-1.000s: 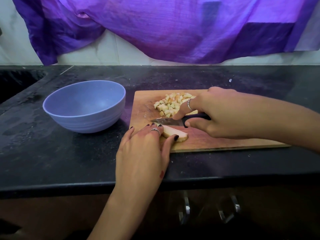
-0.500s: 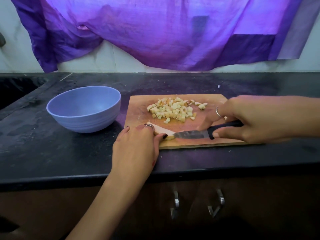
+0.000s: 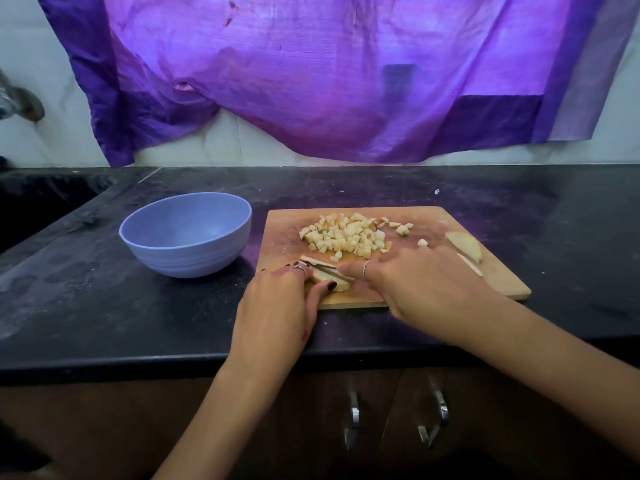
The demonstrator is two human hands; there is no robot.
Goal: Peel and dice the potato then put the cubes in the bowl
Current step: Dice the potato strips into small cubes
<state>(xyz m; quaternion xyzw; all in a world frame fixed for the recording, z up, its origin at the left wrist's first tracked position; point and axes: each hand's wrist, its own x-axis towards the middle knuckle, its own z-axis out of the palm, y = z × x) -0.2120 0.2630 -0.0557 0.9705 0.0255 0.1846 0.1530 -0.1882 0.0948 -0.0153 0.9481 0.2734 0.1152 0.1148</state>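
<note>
A wooden cutting board (image 3: 502, 282) lies on the black counter. A pile of pale potato cubes (image 3: 349, 235) sits at its far middle. At the board's near left, my left hand (image 3: 280, 306) holds down a potato slice (image 3: 341, 286) with curled fingers. My right hand (image 3: 415, 289) grips a knife (image 3: 327, 267); the handle is hidden in the fist and the blade lies across the slice. Two more potato slices (image 3: 465, 244) lie at the board's right. The blue bowl (image 3: 187, 233) stands left of the board and holds nothing.
A dark sink (image 3: 38, 202) is sunk into the counter at far left, with a tap (image 3: 17, 102) above it. A purple cloth (image 3: 329, 74) hangs on the wall behind. Cabinet handles (image 3: 353, 420) show below the counter edge.
My right hand has drawn the knife leftward, from the board's right side onto the slice under my left hand. The camera has tilted up, and the slices at the board's right have come into view.
</note>
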